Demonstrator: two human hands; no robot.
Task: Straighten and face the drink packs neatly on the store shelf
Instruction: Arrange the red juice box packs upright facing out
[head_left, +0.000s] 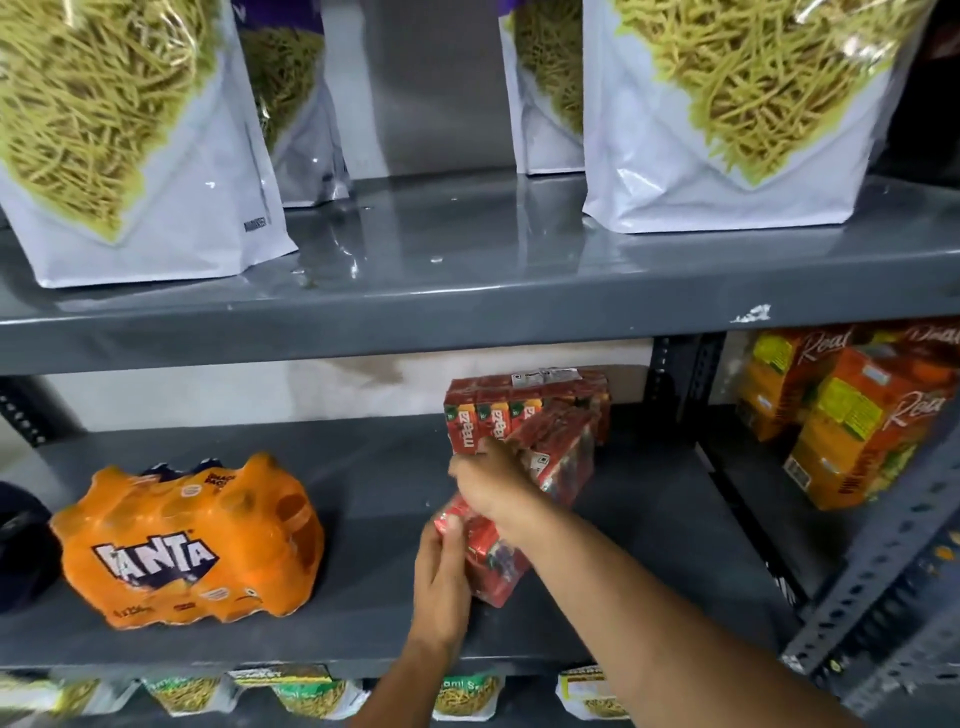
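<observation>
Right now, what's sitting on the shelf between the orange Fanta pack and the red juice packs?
Nothing: the head view shows bare grey shelf between the Fanta pack and the red juice packs.

red packs (524, 410): 3 | Fanta pack (187, 540): 1 | hands (441, 582): 2

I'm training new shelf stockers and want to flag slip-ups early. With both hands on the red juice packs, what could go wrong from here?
1. The middle red Maaza pack is tilted, leaning on the rear pack; if the right hand lets go, it may topple.
2. The front pack, gripped by the left hand, sits askew near the shelf edge and could slide off.
3. Its label could end up facing sideways.
</observation>
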